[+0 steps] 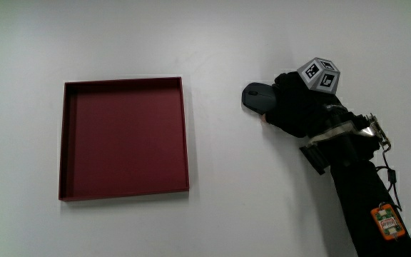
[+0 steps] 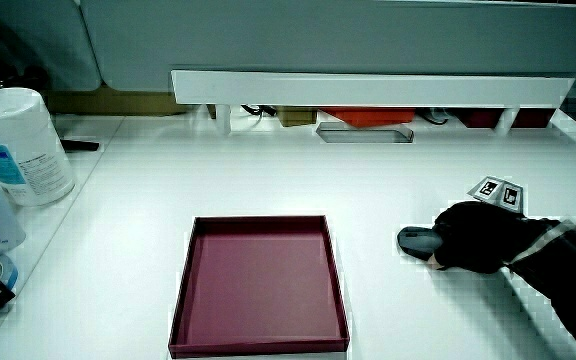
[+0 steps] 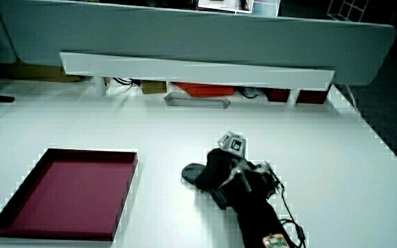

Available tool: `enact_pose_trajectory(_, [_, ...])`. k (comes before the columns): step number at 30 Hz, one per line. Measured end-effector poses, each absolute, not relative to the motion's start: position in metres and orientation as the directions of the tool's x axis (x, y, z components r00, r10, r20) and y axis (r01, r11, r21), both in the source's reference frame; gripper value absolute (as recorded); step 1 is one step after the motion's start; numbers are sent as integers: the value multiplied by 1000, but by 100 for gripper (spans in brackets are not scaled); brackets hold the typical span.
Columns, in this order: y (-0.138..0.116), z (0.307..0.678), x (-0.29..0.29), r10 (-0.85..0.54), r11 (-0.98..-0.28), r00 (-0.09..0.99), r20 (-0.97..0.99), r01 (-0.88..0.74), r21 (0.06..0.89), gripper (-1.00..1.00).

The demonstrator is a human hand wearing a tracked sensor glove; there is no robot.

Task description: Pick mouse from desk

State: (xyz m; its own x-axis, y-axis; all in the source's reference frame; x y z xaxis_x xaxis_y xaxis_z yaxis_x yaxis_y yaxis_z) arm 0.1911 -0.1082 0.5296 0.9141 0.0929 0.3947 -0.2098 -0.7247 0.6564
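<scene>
The hand [image 1: 291,107] lies over the mouse [image 1: 257,97], fingers curled around its body, with the mouse resting on the white tabletop [image 1: 227,214] beside the dark red tray [image 1: 185,135], only its tray-facing end protruding from under the glove.

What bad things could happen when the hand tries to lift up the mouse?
The hand lies over only one end of the mouse, with the other end sticking out, so the mouse might tip or slip free as it rises. Whether the fingers have closed around it cannot be seen, so it may simply stay on the table. The dark red tray sits apart from the mouse and seems unlikely to be bumped.
</scene>
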Motion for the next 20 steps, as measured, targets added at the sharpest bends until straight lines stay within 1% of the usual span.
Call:
enact_pose_trajectory(6, [-111,523,191,65,-751,911,406,-224,622,100])
enact_pose_trajectory(7, [-112,522,191,69,-748,913,402,-219,626,100])
enact_pose_trajectory(11, [-114,502,179,22,-763,896,443,-272,587,100])
enact_pose_trajectory(12, [-114,497,174,-3,-759,883,469,-307,573,100])
enact_pose_trajectory(13, [-115,498,170,89,-700,864,496,-300,648,100])
enact_pose_trajectory(14, [-115,495,165,99,-692,862,497,-299,657,100])
enact_pose_trajectory(20, [-116,477,129,-19,-693,828,560,-415,590,100])
